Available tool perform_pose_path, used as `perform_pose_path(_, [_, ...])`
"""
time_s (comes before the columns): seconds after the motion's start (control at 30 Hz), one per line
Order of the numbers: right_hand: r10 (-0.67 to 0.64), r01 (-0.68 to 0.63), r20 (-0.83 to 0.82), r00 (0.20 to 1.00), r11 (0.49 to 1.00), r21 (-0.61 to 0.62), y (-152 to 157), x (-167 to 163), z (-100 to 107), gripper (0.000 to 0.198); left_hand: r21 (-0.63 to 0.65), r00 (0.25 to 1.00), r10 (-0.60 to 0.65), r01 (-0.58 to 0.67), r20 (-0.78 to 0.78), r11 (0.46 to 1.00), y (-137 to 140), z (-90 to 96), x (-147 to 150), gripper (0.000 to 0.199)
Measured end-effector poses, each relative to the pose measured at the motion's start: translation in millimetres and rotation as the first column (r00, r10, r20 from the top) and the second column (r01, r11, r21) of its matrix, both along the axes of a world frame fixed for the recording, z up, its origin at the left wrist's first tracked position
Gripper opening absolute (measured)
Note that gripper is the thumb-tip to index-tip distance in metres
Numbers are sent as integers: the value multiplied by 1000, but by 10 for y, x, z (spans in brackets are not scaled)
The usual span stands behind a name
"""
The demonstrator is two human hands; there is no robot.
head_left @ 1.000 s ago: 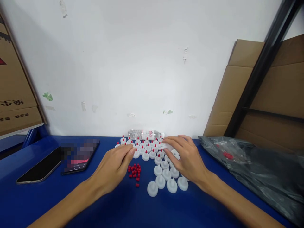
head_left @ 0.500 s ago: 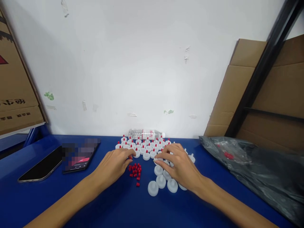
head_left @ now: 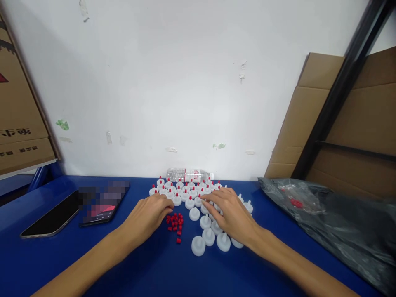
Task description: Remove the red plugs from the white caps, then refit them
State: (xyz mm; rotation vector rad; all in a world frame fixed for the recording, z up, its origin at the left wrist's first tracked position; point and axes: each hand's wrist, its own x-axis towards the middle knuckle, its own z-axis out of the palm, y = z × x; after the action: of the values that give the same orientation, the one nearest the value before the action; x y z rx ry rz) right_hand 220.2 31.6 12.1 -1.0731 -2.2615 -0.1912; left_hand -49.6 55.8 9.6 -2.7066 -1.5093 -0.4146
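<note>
My left hand (head_left: 154, 210) is closed in a pinch beside a small pile of loose red caps (head_left: 175, 220). The red cap seen at its fingertips earlier is hidden by the fingers now. My right hand (head_left: 230, 210) is open, its thumb and fingers apart over the white nozzle lids (head_left: 208, 236). A bare white nozzle lid (head_left: 194, 213) stands upright on the table between the two hands. Behind them are several white lids with red caps on their tips (head_left: 189, 202). My right hand partly covers some lids.
A clear plastic bottle (head_left: 188, 175) lies against the wall. Two phones (head_left: 51, 216) rest at the left on the blue table (head_left: 148, 272). A dark plastic bag (head_left: 334, 222) lies at the right, with a clear bag (head_left: 300, 200) holding red pieces on it.
The white nozzle lid that was in my right fingers now stands on the table, let go. My right fingers have moved slightly away from it. My left hand has hardly moved.
</note>
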Motion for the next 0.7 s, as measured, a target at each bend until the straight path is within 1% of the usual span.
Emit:
perform_pose_path(0.13, [-48,48,74,996,999,-2,-31,24,67,27,2,1000,-8,8,-19,1000,0,-35,-13,25])
perform_pose_path(0.2, [-34,37,120,992,999,-27,-35,29,58,28,2,1000,-11,11,-28,1000,-1,-50,-24,26])
perform_pose_path(0.3, [12,0,160,987,997,-75,-34,31,31,38,4,999,-14,14,-34,1000,0,-56,-37,28])
perform_pose_path(0.4, [42,-29,144,989,995,-92,-38,36,48,43,10,999,-8,8,-31,1000,-16,-20,-23,30])
perform_pose_path(0.47, [54,-48,82,995,996,-75,-48,39,80,36,23,1000,6,-5,-19,1000,-53,28,10,30])
perform_pose_path(0.5, [56,-54,36,998,997,-62,-55,37,96,29,36,1000,11,-11,-1,999,-82,57,35,30])
perform_pose_path(0.53, [58,-58,-9,998,997,-48,-66,33,108,20,56,1000,17,-18,25,998,-118,85,64,30])
perform_pose_path(0.57, [63,-65,-44,997,997,-39,-79,26,115,16,81,997,8,-15,76,997,-161,111,96,30])
perform_pose_path(0.63, [106,-108,-72,992,994,-34,-117,0,116,16,132,983,-53,30,175,991,-257,148,164,29])
perform_pose_path(0.7, [204,-207,-51,978,977,-54,-169,-38,104,16,159,962,-151,116,227,980,-353,156,228,25])
